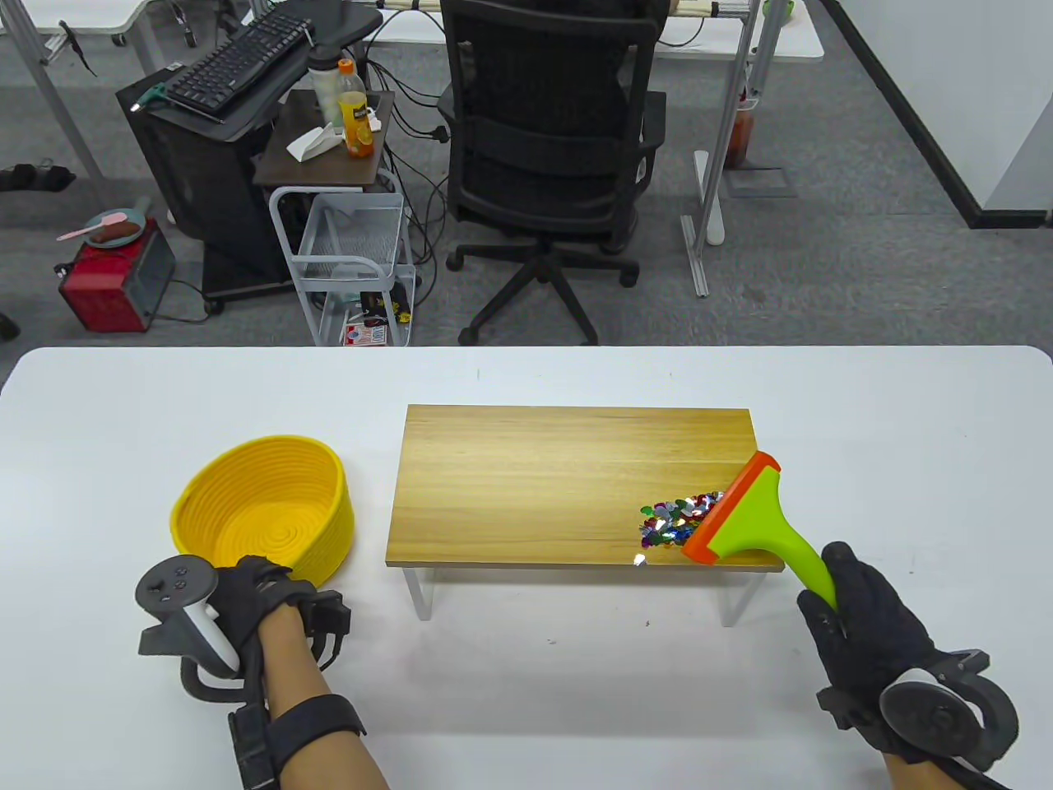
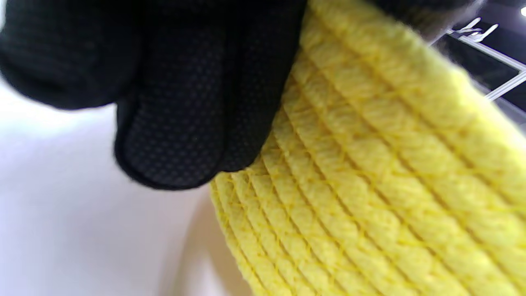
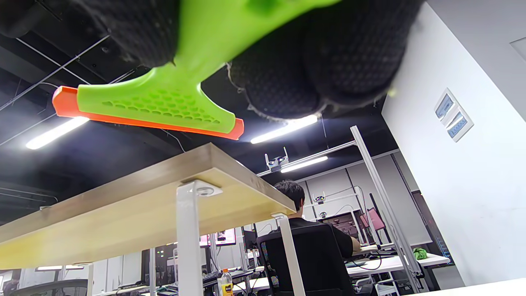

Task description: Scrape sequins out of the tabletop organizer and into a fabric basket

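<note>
A wooden tabletop organizer [image 1: 535, 481] on white legs stands mid-table. A pile of colourful sequins [image 1: 676, 520] lies near its front right corner; one stray sequin [image 1: 639, 559] sits at the front edge. My right hand [image 1: 864, 621] grips the green handle of a scraper [image 1: 753, 518], whose orange blade rests just right of the pile. The scraper [image 3: 164, 100] also shows in the right wrist view, above the organizer [image 3: 135, 205]. A yellow fabric basket [image 1: 267, 514] stands left of the organizer. My left hand [image 1: 247, 597] touches its near outer wall [image 2: 370, 164] with its fingers [image 2: 176, 123].
The white table [image 1: 526, 683] carries everything. Beyond its far edge stand an office chair [image 1: 551, 164], a wire cart [image 1: 350, 263] and a stand with a keyboard [image 1: 238, 62].
</note>
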`<state>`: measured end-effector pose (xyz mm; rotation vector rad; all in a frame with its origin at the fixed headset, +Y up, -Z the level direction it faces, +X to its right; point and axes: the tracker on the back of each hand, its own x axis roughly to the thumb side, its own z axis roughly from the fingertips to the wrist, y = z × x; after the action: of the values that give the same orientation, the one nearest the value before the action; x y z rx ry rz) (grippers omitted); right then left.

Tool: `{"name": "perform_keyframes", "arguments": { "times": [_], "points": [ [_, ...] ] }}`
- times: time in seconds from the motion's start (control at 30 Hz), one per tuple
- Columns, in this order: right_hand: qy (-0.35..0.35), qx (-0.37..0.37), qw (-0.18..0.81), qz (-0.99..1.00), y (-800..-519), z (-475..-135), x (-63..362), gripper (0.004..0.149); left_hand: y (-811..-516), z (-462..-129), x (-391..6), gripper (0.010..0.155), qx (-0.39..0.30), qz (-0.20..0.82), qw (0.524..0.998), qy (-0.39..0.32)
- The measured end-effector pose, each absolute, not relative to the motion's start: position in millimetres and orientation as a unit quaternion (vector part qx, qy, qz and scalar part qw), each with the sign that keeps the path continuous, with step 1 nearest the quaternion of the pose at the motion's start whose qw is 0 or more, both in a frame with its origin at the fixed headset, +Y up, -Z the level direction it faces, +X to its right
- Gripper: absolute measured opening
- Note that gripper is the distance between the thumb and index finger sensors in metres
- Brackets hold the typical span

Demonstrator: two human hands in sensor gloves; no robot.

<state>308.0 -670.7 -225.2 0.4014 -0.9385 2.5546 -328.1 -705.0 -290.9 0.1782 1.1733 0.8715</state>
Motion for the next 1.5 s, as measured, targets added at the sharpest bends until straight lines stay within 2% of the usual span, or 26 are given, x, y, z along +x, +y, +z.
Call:
{"name": "perform_keyframes", "arguments": {
  "times": [0.13, 0.4, 0.6, 0.9, 1.0, 1.13, 1.27, 1.5],
  "points": [
    [-0.333, 0.141, 0.201, 0.910, -671, -226, 308, 0.061, -675, -292, -326, 0.069, 0.113, 0.407, 0.755, 0.501],
    [-0.335, 0.136, 0.207, 0.909, -670, -226, 313, 0.061, -624, -298, -305, 0.066, 0.135, 0.416, 0.801, 0.408],
    [-0.333, 0.131, 0.206, 0.911, -672, -228, 314, 0.061, -582, -301, -278, 0.060, 0.132, 0.420, 0.844, 0.308],
    [-0.335, 0.121, 0.203, 0.912, -671, -227, 318, 0.061, -549, -282, -238, 0.053, 0.093, 0.432, 0.889, 0.122],
    [-0.336, 0.116, 0.202, 0.913, -670, -227, 320, 0.061, -548, -279, -231, 0.050, 0.090, 0.445, 0.888, 0.072],
    [-0.335, 0.110, 0.201, 0.914, -671, -228, 324, 0.061, -555, -275, -211, 0.050, 0.045, 0.479, 0.877, 0.004],
    [-0.331, 0.104, 0.202, 0.916, -672, -230, 327, 0.061, -562, -275, -187, 0.048, -0.001, 0.461, 0.884, -0.077],
    [-0.335, 0.103, 0.203, 0.914, -672, -229, 328, 0.061, -599, -286, -141, 0.048, -0.120, 0.422, 0.868, -0.234]
  ]
}}
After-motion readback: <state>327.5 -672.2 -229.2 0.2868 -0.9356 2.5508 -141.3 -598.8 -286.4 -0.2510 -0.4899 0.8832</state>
